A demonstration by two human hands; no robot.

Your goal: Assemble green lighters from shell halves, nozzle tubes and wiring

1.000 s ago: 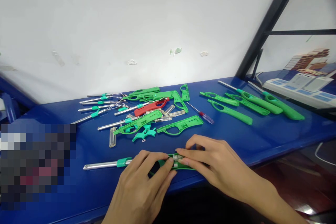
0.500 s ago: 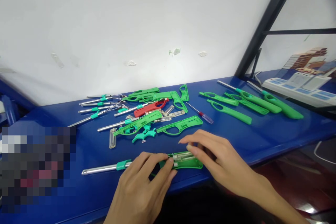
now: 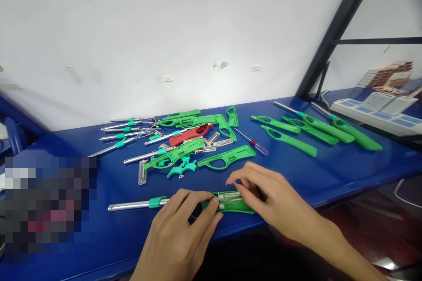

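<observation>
A gas lighter lies opened near the table's front edge, its green half casing (image 3: 237, 206) holding a clear fuel tank (image 3: 229, 196). Its metal barrel (image 3: 132, 205) with a teal collar (image 3: 157, 202) points left. My left hand (image 3: 184, 224) grips the middle of this lighter, finger and thumb pressed beside the tank's left end; they hide the trigger area. Over the tank's right end is my right hand (image 3: 263, 186), fingers bent, with a small gap between index finger and thumb. Nothing shows in that gap. The hand covers part of the casing.
Behind lie loose green casing halves (image 3: 227, 157), a red casing (image 3: 189, 135), teal triggers (image 3: 181, 168), clear tanks (image 3: 142, 173) and several wired barrels (image 3: 132, 134). A screwdriver (image 3: 259, 146) lies farther right, near whole-looking lighters (image 3: 329, 128). A pixelated patch (image 3: 49, 210) covers the left front.
My right index fingertip has dipped slightly and come closer to the thumb. The lighter's barrel has swung slightly, its tip a little higher and farther right. My left hand keeps its grip.
</observation>
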